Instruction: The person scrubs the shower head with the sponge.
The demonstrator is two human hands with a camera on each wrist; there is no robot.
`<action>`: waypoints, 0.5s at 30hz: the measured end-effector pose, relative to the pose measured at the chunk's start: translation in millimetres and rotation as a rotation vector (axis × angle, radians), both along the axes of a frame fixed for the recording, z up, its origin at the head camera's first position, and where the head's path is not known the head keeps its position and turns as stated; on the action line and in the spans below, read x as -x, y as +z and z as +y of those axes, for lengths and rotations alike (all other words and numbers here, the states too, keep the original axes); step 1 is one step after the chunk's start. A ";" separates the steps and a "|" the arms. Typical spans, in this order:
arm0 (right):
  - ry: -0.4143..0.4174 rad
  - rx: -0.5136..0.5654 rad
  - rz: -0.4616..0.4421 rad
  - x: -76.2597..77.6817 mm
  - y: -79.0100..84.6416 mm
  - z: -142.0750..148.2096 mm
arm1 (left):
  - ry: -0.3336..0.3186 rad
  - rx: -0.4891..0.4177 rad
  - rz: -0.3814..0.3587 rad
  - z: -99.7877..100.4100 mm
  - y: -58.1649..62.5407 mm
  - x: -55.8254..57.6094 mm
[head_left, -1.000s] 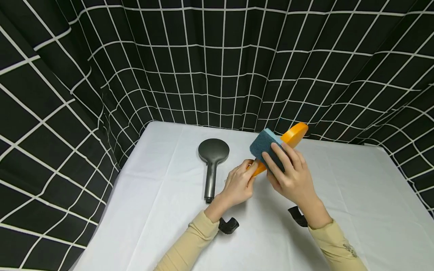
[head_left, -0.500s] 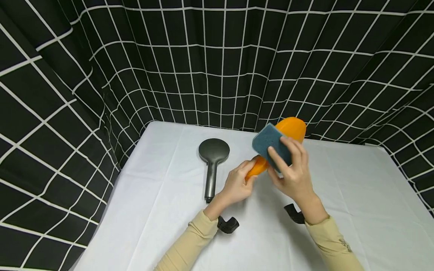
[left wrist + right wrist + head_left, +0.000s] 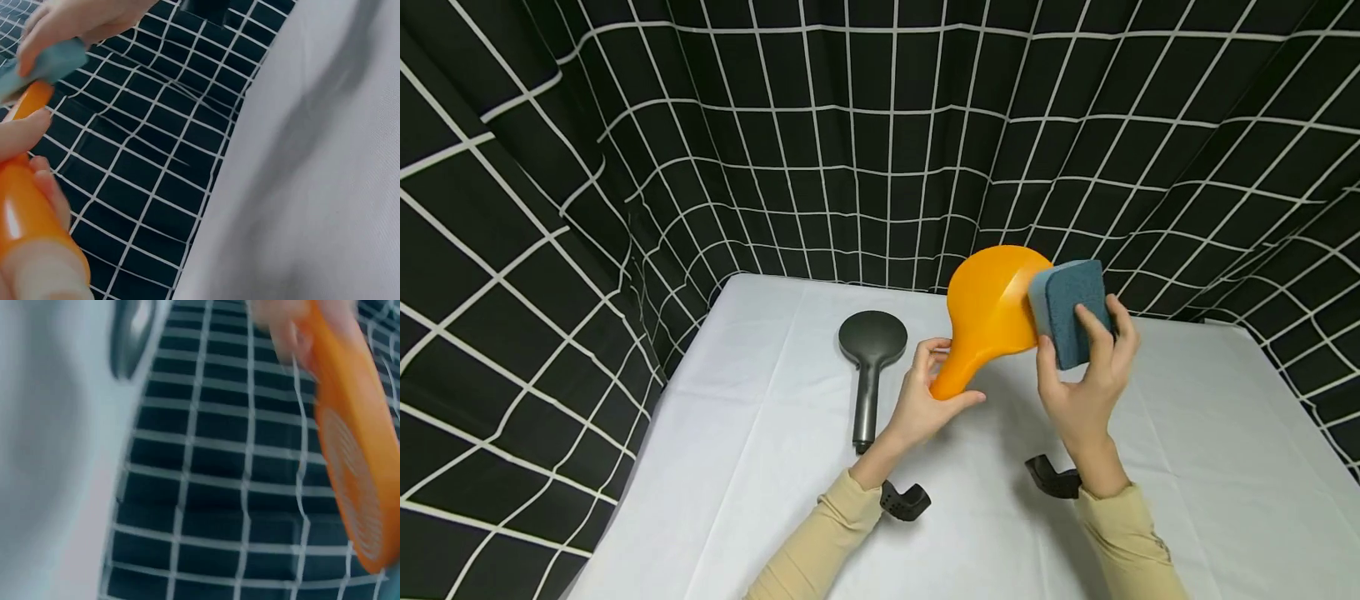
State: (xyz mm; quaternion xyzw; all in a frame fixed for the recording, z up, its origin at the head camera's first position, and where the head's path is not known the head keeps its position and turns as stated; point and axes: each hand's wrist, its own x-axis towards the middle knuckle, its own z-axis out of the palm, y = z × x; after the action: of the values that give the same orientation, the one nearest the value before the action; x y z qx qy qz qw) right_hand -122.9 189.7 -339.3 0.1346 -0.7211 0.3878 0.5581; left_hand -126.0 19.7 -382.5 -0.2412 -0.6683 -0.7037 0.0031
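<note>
In the head view my left hand (image 3: 920, 396) grips the handle of an orange shower head (image 3: 992, 304), its thumb stretched out to the right. The smooth back of the head faces up toward the camera. My right hand (image 3: 1090, 400) holds a blue-grey sponge (image 3: 1077, 312) between thumb and fingers, against or very close to the head's right edge; contact is hard to tell. The right wrist view is blurred, but the round nozzle face of the orange shower head (image 3: 353, 481) shows there. The left wrist view has the sponge (image 3: 65, 59) beyond the handle.
A dark grey shower head (image 3: 871, 358) lies on the white-covered table (image 3: 760, 467) left of my hands. Black wrist mounts (image 3: 906, 502) sit beneath both wrists. A black curtain (image 3: 850, 150) with white grid lines surrounds the table's back and sides.
The orange shower head has turned, so its broad back now shows, and swung a little left. My right hand has carried the sponge rightward, from the neck to the head's right edge.
</note>
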 end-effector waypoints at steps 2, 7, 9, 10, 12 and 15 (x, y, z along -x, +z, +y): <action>0.026 -0.030 0.062 1.7 -12.5 -5.4 | -0.005 -0.039 0.011 1.3 -2.6 1.6; 0.136 -0.153 0.114 7.2 -40.7 -16.5 | -0.061 -0.204 0.011 4.0 -15.2 9.2; 0.156 -0.179 0.111 10.3 -43.0 -17.2 | -0.100 -0.264 -0.013 6.1 -22.9 12.9; 0.149 -0.177 0.100 12.1 -41.8 -16.5 | -0.126 -0.287 -0.028 7.4 -27.0 14.4; 0.132 -0.138 0.066 16.3 -34.4 -13.0 | -0.182 -0.313 -0.055 10.0 -33.7 17.0; 0.088 -0.039 -0.040 20.8 -16.1 -6.9 | -0.257 -0.311 -0.056 12.1 -38.4 18.1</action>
State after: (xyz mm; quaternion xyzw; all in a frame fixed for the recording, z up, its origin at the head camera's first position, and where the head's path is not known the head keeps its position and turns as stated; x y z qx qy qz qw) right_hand -143.8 182.8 -355.4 0.1690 -0.7330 0.4006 0.5232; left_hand -144.1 31.8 -420.9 -0.3016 -0.5152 -0.7993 -0.0681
